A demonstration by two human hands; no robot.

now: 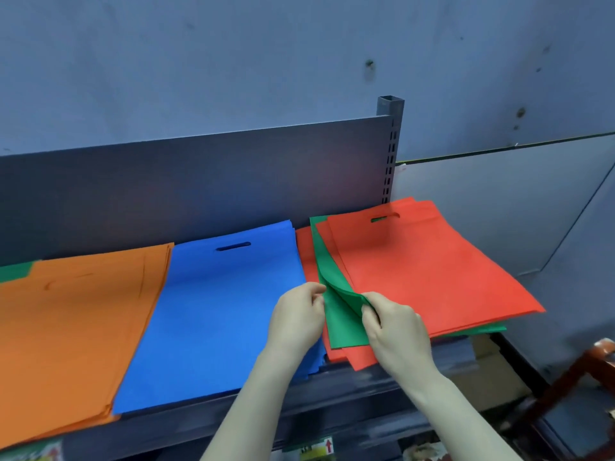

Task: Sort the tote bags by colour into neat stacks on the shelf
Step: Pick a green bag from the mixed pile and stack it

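The right hand [396, 331] pinches the curled-up near edge of a green tote bag [337, 314], thumb and fingers closed on the fold. How much of the cloth sits inside that pinch is hidden by the knuckles. The left hand [298, 314] has its fingers curled in at the bag's left edge. From here I cannot tell whether it grips the cloth or only touches it, since the fingertips are turned away. Both forearms reach up from the bottom of the view, with the wrists close together.

Most of the green bag is covered. It lies sandwiched in the right-hand pile, with red tote bags [426, 267] on top of it and more red bags [356, 357] beneath. Only its left strip, a sliver at the far right corner and a glimpse through the top red bag's handle slot show.

Just left of that pile is a blue stack [216, 321], then an orange stack [73, 327], cut off by the frame. A bit of another green bag [15, 271] pokes out behind the orange. All of it rests on the dark shelf [332, 394], and the red pile overhangs its right end. The items below the shelf are too blurred to make out.
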